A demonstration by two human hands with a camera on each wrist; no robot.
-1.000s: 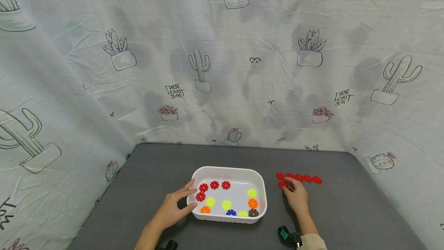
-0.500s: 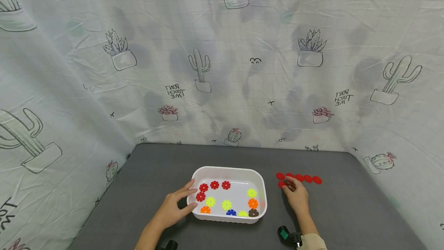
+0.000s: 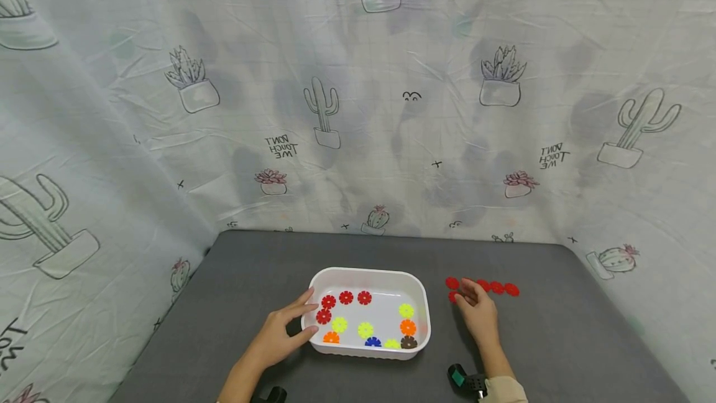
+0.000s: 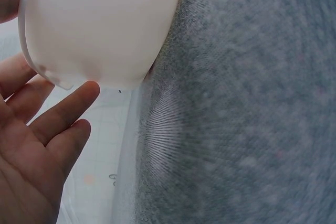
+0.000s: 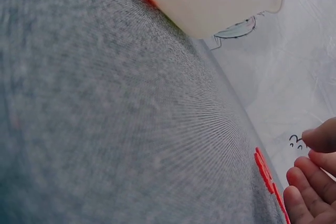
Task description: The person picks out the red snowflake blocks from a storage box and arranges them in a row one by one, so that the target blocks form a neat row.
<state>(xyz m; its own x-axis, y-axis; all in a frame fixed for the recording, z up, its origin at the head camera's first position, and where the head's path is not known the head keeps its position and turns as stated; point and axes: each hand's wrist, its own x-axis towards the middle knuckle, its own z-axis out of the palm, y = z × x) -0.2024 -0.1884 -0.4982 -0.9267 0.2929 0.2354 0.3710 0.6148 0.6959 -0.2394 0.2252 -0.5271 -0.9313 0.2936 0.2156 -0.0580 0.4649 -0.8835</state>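
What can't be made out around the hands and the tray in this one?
Head view: the right hand covers a stretch of the row of red discs, so they can't be fully counted.
Head view: the near rim of the white tray hides the lower part of the blue disc.
Left wrist view: the tray's wall hides its contents; the top edge crops it.
Right wrist view: the right edge crops the right hand; the discs are edge-on.

The head view looks forward and down from well above the grey table (image 3: 184, 328); both wrist views (turned sideways) look close along it, sharing the white tray (image 4: 100, 30).
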